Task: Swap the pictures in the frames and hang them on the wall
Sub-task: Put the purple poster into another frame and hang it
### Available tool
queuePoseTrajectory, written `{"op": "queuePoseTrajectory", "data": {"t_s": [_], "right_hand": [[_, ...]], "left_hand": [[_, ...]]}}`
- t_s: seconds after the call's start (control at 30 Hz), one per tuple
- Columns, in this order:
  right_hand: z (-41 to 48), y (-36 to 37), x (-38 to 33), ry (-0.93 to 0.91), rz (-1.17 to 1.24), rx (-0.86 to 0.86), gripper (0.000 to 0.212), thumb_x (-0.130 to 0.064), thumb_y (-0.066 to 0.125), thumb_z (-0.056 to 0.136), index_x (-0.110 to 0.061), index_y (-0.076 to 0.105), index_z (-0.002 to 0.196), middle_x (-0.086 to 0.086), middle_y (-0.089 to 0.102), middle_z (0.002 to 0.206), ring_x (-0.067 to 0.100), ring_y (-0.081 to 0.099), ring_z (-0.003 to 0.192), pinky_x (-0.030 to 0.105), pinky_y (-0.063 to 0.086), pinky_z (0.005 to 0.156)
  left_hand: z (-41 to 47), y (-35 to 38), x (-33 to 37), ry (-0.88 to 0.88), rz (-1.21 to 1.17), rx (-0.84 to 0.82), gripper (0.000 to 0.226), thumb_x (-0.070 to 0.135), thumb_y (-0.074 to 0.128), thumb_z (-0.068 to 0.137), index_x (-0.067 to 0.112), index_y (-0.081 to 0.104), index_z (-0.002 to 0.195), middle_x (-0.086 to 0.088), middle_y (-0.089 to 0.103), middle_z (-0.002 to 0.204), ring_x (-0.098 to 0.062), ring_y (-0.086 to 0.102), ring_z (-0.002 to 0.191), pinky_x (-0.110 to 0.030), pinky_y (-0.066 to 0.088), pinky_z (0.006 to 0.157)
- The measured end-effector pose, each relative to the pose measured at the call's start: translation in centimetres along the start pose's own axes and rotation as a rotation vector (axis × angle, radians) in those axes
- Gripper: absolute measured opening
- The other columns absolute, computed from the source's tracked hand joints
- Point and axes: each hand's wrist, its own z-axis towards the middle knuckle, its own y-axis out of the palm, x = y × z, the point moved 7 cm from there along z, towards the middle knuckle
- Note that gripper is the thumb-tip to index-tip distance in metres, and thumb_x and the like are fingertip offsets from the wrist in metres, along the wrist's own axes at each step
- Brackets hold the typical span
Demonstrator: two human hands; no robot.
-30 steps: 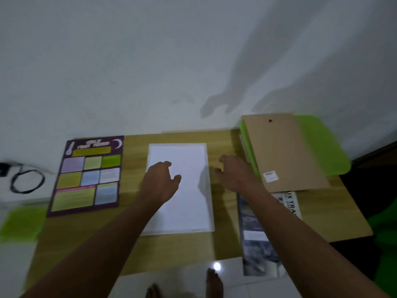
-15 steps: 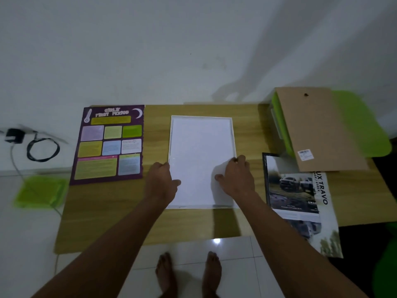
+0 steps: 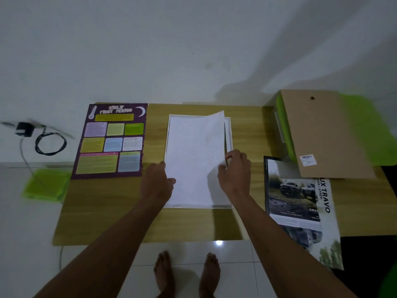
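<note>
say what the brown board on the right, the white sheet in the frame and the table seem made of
Flat brown rectangular board: looks like fibreboard or stiff card, matt, uniform tan, with a barcode sticker. Thin white sheet: probably paper, matt; its edge bends up where the right hand pinches it. Light wooden table: wood or wood-look laminate, straight grain lines, mostly matt.

The white sheet (image 3: 193,158) hides most of the frame (image 3: 228,134) under it. My left hand (image 3: 159,181) is at its edge, on sheet or frame, I can't tell. The backing board (image 3: 322,134) covers the car poster's (image 3: 294,196) top. The purple poster's (image 3: 111,140) small print is unreadable, and the charger (image 3: 24,130) is blurred.
</note>
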Motion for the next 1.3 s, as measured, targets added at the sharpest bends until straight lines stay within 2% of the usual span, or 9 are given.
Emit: {"op": "queuePoseTrajectory", "data": {"t_s": [0.13, 0.3, 0.43, 0.7, 0.87, 1.0, 1.2, 1.3], "right_hand": [[0.7, -0.3, -0.6, -0.027, 0.057, -0.017, 0.015, -0.008, 0.059, 0.092, -0.02, 0.053, 0.099, -0.001, 0.052, 0.103, 0.017, 0.055, 0.094, 0.025, 0.044, 0.071], [1.5, -0.8, -0.6, -0.031, 0.13, -0.029, 0.012, -0.011, 0.058, 0.094, -0.021, 0.051, 0.097, -0.002, 0.055, 0.099, 0.016, 0.055, 0.089, 0.025, 0.042, 0.07], [2.0, -1.2, -0.3, -0.022, 0.165, -0.038, 0.011, -0.012, 0.059, 0.094, -0.02, 0.052, 0.097, -0.001, 0.06, 0.095, 0.016, 0.059, 0.083, 0.026, 0.045, 0.067], [2.7, -2.3, -0.8, -0.076, 0.163, -0.046, 0.012, -0.01, 0.057, 0.094, -0.021, 0.051, 0.095, -0.004, 0.059, 0.088, 0.013, 0.057, 0.077, 0.026, 0.046, 0.063], [3.7, -1.8, -0.6, 0.075, 0.414, -0.227, 0.022, -0.01, 0.054, 0.097, -0.029, 0.052, 0.109, -0.005, 0.065, 0.092, 0.008, 0.06, 0.083, 0.023, 0.044, 0.066], [3.6, -1.5, 0.2, 0.178, 0.608, -0.328, 0.03, -0.009, 0.055, 0.096, -0.028, 0.059, 0.118, -0.002, 0.065, 0.105, 0.013, 0.059, 0.094, 0.029, 0.046, 0.082], [2.9, -1.8, 1.1, 0.239, 0.728, -0.355, 0.023, -0.01, 0.059, 0.093, -0.028, 0.065, 0.107, 0.002, 0.073, 0.104, 0.018, 0.063, 0.092, 0.031, 0.048, 0.08], [2.5, -2.8, 0.5, 0.214, 0.723, -0.379, 0.023, -0.01, 0.06, 0.094, -0.022, 0.063, 0.113, 0.001, 0.071, 0.102, 0.018, 0.063, 0.094, 0.029, 0.049, 0.079]], "left_hand": [[-0.1, -0.3, 0.1, -0.024, -0.025, 0.016, 0.058, 0.024, 0.072, 0.085, 0.007, 0.049, 0.136, -0.014, 0.056, 0.129, -0.03, 0.05, 0.122, -0.038, 0.043, 0.098], [-0.4, -0.8, 0.5, -0.023, -0.004, 0.052, 0.055, 0.025, 0.07, 0.087, 0.008, 0.05, 0.135, -0.013, 0.056, 0.13, -0.029, 0.05, 0.123, -0.036, 0.043, 0.097], [-0.5, -0.8, 0.9, -0.042, 0.008, 0.042, 0.056, 0.028, 0.07, 0.087, 0.007, 0.049, 0.135, -0.012, 0.057, 0.129, -0.029, 0.052, 0.121, -0.037, 0.045, 0.096], [-0.6, -0.8, 1.3, -0.083, 0.031, 0.043, 0.057, 0.031, 0.067, 0.087, 0.009, 0.048, 0.136, -0.011, 0.055, 0.131, -0.029, 0.052, 0.122, -0.039, 0.047, 0.095], [-0.3, -0.9, 1.5, -0.097, 0.007, 0.059, 0.051, 0.03, 0.06, 0.09, 0.008, 0.051, 0.135, -0.012, 0.055, 0.13, -0.03, 0.051, 0.121, -0.041, 0.045, 0.096], [-0.1, -1.4, 2.0, -0.107, -0.111, 0.134, 0.048, 0.037, 0.054, 0.094, 0.011, 0.055, 0.134, -0.011, 0.056, 0.133, -0.029, 0.05, 0.123, -0.041, 0.04, 0.102], [0.2, -3.6, 1.7, -0.246, -0.435, 0.128, 0.047, 0.026, 0.07, 0.084, 0.008, 0.058, 0.126, -0.01, 0.068, 0.114, -0.028, 0.063, 0.105, -0.041, 0.047, 0.097], [-0.3, -4.9, 2.1, -0.185, -0.597, 0.053, 0.029, 0.019, 0.071, 0.081, 0.008, 0.068, 0.107, -0.008, 0.072, 0.101, -0.028, 0.067, 0.093, -0.049, 0.054, 0.088]]}}
